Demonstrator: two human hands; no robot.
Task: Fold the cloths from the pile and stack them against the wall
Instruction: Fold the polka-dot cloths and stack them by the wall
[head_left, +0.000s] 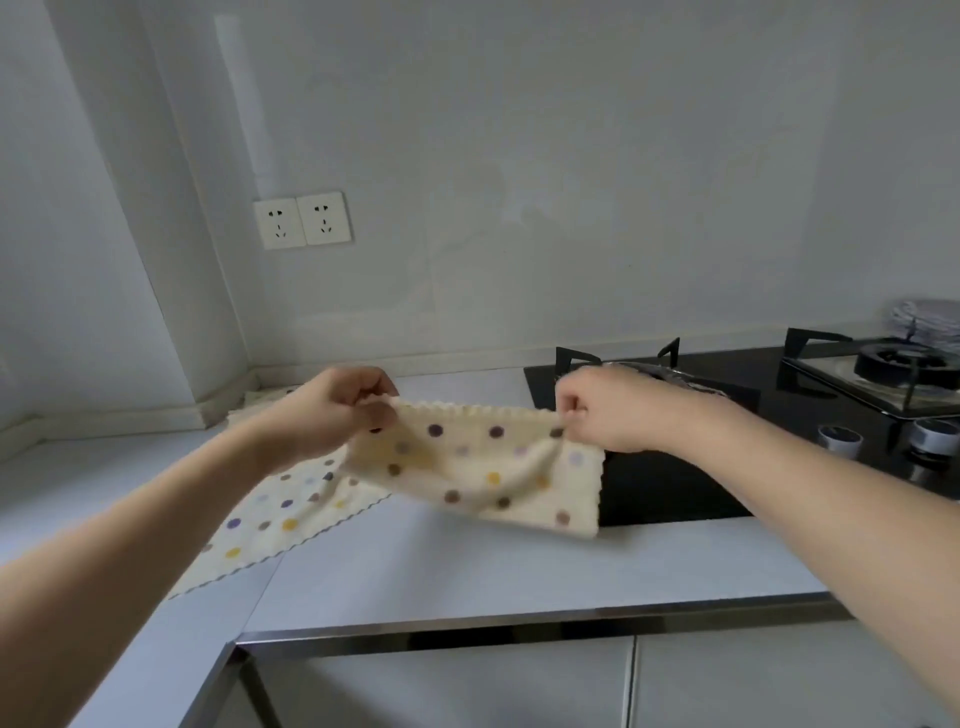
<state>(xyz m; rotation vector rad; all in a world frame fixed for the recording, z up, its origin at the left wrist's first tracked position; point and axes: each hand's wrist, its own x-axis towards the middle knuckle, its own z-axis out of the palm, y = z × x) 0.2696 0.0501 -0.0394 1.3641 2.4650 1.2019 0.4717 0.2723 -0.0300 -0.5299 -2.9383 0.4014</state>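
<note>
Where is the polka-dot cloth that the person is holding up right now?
In the head view the held polka-dot cloth hangs mid-frame above the counter, its top corners pinched by the left hand and right hand, just in front of the gas hob.

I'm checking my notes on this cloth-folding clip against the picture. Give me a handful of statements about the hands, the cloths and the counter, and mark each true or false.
1. Both hands hold the same dotted cloth in the air. True: the left hand pinches one top corner, the right hand the other.
2. The held cloth is plain white. False: it is cream with coloured dots.
3. Another dotted cloth lies spread flat on the counter under the left forearm. True.
4. The wall sockets have plugs in them. False: both are empty.
5. A pan sits on the gas stove. False: no pan shows on it.
</note>
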